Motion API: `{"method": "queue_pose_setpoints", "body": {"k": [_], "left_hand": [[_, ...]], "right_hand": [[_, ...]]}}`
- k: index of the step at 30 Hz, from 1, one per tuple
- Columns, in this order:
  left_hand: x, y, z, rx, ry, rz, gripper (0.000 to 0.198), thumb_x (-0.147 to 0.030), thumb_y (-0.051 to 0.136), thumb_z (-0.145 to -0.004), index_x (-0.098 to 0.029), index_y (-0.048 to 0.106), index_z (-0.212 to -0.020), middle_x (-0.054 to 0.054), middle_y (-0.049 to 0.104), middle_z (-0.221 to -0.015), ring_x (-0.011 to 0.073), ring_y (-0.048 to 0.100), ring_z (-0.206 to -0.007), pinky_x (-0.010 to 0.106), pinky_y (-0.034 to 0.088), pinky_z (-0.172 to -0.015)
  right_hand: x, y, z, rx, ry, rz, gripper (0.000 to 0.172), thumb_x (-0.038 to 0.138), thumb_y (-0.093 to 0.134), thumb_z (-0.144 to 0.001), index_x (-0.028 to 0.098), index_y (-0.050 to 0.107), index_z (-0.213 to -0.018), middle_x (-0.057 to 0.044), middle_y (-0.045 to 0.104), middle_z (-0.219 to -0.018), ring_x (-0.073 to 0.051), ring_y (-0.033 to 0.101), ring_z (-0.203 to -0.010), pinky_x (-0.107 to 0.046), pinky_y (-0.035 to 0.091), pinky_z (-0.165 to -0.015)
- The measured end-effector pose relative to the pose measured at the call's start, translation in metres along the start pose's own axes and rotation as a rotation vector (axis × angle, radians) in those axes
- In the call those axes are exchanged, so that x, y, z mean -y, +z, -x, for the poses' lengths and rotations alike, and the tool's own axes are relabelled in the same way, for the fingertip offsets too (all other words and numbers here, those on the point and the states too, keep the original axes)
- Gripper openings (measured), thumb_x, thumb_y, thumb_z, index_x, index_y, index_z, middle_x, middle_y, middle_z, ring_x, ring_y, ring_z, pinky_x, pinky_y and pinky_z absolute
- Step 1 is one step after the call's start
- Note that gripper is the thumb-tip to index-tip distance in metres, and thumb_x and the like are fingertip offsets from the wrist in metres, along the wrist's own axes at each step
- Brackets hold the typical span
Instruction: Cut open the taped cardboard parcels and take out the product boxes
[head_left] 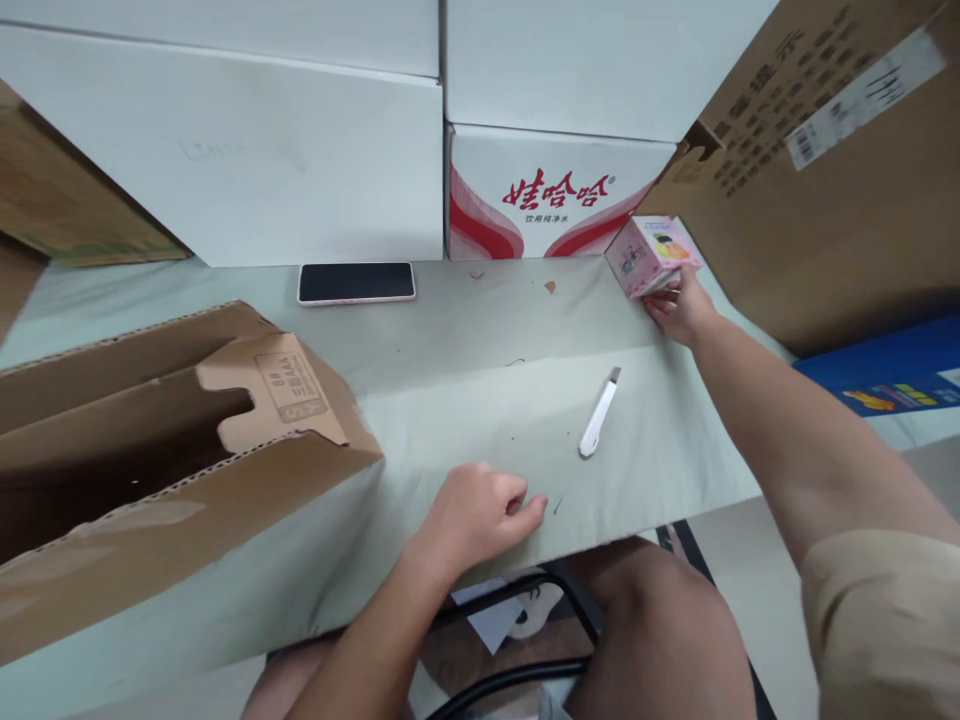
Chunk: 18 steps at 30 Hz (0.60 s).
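One pink box (652, 254), lower corner behind right hand (684, 308)

Room around knife (599, 414) — carton (262, 482) leftward

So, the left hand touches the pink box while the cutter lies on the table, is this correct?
Not the left hand: the head view shows the right hand touching the pink box, while the cutter lies on the table.

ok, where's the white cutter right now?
Head view, right of centre: the white cutter lies on the green cloth, between the left hand and the pink box.
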<state>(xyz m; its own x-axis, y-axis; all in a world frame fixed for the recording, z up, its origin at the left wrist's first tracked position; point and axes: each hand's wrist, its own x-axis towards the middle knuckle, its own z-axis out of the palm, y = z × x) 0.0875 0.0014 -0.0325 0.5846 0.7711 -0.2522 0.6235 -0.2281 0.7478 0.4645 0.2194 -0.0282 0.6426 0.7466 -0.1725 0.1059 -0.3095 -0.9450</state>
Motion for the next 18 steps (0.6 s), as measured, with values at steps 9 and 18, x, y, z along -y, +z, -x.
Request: {"method": "queue_pose_setpoints", "body": {"k": [9, 18], "left_hand": [[0.001, -0.007, 0.003, -0.045, 0.017, -0.087, 0.048, -0.047, 0.050, -0.092, -0.020, 0.047, -0.053, 0.002, 0.047, -0.050, 0.0143, 0.038, -0.052, 0.034, 0.015, -0.058], [0.002, -0.021, 0.031, -0.085, 0.023, -0.073, 0.046, -0.052, 0.048, -0.093, -0.020, 0.065, -0.064, 0.005, 0.067, -0.067, 0.0193, 0.059, -0.068, 0.032, 0.028, -0.060]], "right_hand": [[0.026, 0.045, 0.049, 0.147, -0.194, 0.418, 0.013, 0.034, 0.063, -0.090, 0.022, 0.067, -0.085, -0.005, 0.071, -0.116, -0.021, 0.060, -0.123, -0.043, 0.043, -0.115], [0.107, 0.152, 0.289, 0.961, -0.411, 0.327, 0.040, 0.050, 0.078, -0.079, 0.027, 0.072, -0.112, -0.003, 0.074, -0.112, -0.021, 0.071, -0.098, -0.034, 0.063, -0.075]]}}
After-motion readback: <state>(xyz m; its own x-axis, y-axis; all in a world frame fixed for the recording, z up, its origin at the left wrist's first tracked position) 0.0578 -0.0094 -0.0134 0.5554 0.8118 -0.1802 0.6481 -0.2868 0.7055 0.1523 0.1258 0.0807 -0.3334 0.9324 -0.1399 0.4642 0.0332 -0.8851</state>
